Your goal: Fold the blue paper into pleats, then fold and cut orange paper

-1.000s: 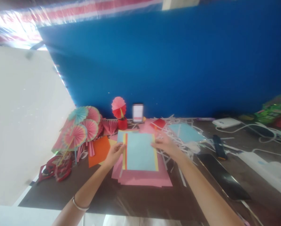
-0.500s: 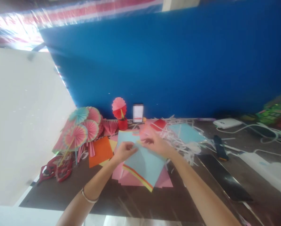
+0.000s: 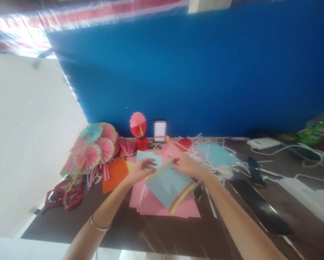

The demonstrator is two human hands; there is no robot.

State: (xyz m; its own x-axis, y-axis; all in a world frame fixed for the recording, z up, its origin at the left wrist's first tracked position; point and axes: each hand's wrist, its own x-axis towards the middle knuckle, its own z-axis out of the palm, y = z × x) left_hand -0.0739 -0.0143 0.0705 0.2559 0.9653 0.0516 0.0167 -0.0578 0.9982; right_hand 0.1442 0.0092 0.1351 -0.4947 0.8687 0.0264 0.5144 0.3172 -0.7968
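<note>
A light blue paper sheet (image 3: 169, 186) with orange and yellow edges hangs tilted in front of me, over pink sheets (image 3: 151, 206) on the table. My right hand (image 3: 186, 165) pinches its upper corner between thumb and fingers. Just left of that sheet is my left hand (image 3: 142, 170), fingers stretched out and apart, with nothing visibly gripped. Behind the hands lies another light blue sheet (image 3: 144, 155). An orange sheet (image 3: 115, 175) rests on the table to the left of my left hand.
Folded paper fans (image 3: 87, 155) and red-handled scissors (image 3: 73, 195) occupy the left side. A pink and red paper rosette (image 3: 137, 124) stands at the back beside an upright phone (image 3: 160, 130). White paper strips, a black phone (image 3: 262, 206) and a power strip (image 3: 308, 196) lie rightward.
The blue sheet has turned, its coloured edge now facing lower right instead of lower left. My left hand's fingers have come away from the sheet and spread.
</note>
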